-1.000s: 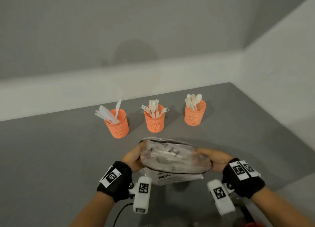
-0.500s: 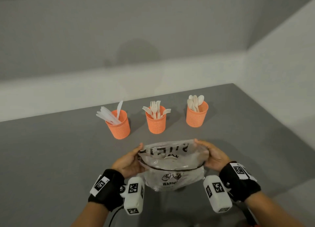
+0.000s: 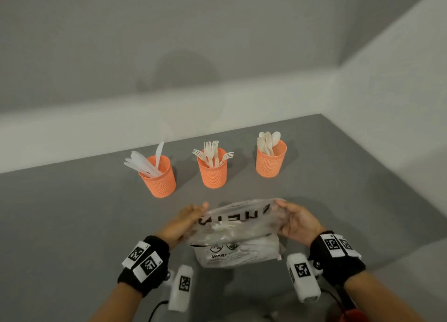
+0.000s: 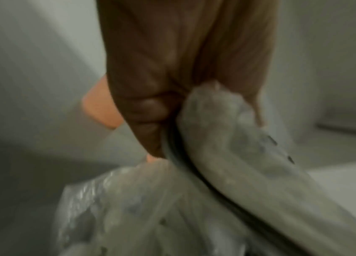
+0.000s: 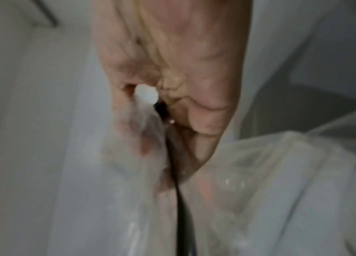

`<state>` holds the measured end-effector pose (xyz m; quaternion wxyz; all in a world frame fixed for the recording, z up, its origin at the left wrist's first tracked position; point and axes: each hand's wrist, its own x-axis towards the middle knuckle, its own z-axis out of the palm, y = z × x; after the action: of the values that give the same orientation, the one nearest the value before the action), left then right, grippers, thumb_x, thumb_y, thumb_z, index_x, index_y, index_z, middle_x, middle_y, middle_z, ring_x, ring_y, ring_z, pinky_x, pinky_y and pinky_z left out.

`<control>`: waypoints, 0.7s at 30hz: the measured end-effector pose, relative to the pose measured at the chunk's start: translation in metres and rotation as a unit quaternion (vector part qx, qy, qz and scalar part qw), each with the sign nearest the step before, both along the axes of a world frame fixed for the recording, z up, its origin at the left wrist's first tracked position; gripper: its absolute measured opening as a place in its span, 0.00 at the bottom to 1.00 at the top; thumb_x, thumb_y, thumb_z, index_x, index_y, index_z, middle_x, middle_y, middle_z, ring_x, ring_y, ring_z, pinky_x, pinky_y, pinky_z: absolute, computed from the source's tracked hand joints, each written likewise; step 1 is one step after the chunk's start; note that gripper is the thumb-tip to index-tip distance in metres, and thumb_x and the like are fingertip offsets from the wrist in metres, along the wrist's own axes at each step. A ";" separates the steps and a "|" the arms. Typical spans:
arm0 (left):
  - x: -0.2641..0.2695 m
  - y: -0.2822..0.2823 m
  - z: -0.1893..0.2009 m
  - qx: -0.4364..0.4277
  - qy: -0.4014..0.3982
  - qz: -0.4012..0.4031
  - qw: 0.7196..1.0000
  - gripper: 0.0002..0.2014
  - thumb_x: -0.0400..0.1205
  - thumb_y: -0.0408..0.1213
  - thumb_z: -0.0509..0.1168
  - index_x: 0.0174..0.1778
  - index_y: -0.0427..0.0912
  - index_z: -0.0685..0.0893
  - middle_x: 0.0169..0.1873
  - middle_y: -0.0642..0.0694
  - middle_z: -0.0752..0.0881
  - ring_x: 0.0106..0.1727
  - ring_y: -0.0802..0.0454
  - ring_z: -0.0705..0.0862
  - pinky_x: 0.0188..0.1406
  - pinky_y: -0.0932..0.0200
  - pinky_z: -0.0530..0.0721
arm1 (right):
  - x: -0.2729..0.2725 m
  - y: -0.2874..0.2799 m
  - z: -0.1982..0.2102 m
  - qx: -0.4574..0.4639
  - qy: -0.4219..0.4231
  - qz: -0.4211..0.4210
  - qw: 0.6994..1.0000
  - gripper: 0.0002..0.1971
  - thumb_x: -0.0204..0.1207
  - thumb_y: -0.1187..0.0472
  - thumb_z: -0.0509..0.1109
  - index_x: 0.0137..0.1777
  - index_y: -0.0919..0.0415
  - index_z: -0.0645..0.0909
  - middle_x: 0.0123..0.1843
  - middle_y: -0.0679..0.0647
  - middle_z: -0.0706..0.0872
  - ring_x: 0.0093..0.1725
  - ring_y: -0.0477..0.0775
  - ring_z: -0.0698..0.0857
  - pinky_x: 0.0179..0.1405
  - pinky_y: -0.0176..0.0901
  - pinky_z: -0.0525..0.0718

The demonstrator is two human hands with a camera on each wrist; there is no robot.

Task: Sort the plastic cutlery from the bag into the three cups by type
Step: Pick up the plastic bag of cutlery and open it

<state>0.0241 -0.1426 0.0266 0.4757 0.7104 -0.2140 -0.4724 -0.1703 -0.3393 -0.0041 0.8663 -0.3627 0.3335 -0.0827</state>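
- Grey table [image 3: 72, 225]: three cups [image 3: 212, 174] far, already sorted.
- Bag [image 3: 237, 237] near, held up; left hand [image 3: 183, 222] and right hand [image 3: 296, 222] pinch its rim.
- Thin, limp, slippery film: probably grip the rim.

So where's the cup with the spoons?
In the head view, the spoon cup stands at the right end of the row, right of the fork cup, beyond the bag.

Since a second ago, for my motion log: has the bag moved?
Yes. The bag now sits lower in the head view, farther from the fork cup, with its top pulled wide.
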 end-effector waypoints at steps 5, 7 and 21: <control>0.004 0.002 -0.011 0.009 -0.264 -0.156 0.952 0.09 0.77 0.47 0.68 0.38 0.48 0.78 0.32 0.51 0.77 0.34 0.56 0.73 0.37 0.63 0.70 | 0.026 -0.002 0.007 0.040 -0.027 -0.138 0.989 0.14 0.72 0.63 0.66 0.28 0.62 0.88 0.30 0.56 0.88 0.27 0.52 0.88 0.24 0.39 0.87; 0.005 0.004 -0.013 0.014 -0.257 -0.136 0.957 0.13 0.81 0.46 0.64 0.31 0.48 0.76 0.28 0.50 0.73 0.31 0.56 0.69 0.33 0.63 0.66 | 0.032 0.000 0.010 0.063 -0.028 -0.158 0.985 0.07 0.72 0.67 0.67 0.36 0.65 0.85 0.29 0.57 0.88 0.26 0.52 0.88 0.21 0.39 0.86; 0.022 -0.011 -0.024 0.054 0.080 0.237 0.967 0.13 0.84 0.36 0.57 0.52 0.30 0.83 0.38 0.36 0.89 0.38 0.41 0.88 0.38 0.49 0.88 | 0.023 0.005 -0.008 -0.034 0.136 0.035 0.989 0.24 0.75 0.41 0.60 0.56 0.60 0.84 0.52 0.60 0.89 0.49 0.57 0.88 0.48 0.47 0.86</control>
<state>0.0459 -0.1535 0.0030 0.5509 0.7251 0.0250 -0.4124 -0.1477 -0.3345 -0.0119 0.8023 -0.4110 0.4327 -0.0136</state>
